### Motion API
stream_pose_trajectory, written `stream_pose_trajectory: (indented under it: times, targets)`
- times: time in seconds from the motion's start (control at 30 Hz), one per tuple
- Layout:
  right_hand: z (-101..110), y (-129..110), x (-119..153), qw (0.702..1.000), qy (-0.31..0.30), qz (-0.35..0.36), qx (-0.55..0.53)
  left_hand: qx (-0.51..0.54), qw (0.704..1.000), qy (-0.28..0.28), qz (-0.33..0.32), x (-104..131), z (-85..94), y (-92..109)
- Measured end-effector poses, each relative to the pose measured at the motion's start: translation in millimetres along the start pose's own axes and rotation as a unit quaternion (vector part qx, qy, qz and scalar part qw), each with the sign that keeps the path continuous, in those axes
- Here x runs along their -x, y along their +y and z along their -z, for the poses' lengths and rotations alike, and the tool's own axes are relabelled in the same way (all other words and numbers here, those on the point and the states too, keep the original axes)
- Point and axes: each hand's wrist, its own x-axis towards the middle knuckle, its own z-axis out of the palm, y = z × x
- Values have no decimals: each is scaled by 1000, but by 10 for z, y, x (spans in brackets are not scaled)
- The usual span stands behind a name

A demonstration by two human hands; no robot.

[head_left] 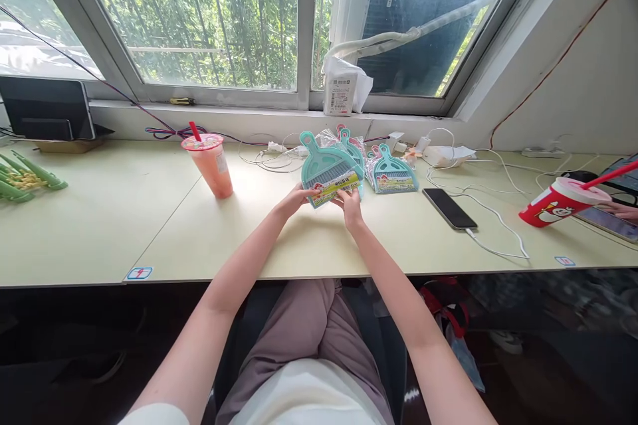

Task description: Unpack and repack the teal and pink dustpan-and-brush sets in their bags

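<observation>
Two bare hands, as I watch remotely, extend past the near edge of the desk point(279, 259): the left hand point(293, 202) is clamped on the lower left of a teal dustpan set point(319, 159), the right hand point(351, 208) on its lower right. This set is held tilted over the surface. Rightward I note a black phone point(450, 208) with cable attached; leftward, a pink drink point(212, 169). Toward the far edge sits another dustpan set point(393, 169); beyond, a box point(340, 94) stands on the windowsill point(239, 115).
</observation>
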Motion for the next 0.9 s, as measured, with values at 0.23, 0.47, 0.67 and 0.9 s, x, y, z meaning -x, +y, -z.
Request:
stream_pose_trajectory:
  times: [0.23,0.47,0.67,0.9]
  targets:
    - [58,-60,-65,992,95,2,-86,-53,998,-32,6,32,-69,13]
    - [122,-54,-102,979,119,-11,-166,-67,996,-56,26,45,-91,4]
    - [85,-94,-54,990,69,35,-117,-40,997,-59,14,-10,-54,-71]
    - [43,-75,-21,992,-71,9,-100,2,1000,-6,6,-36,74,-85]
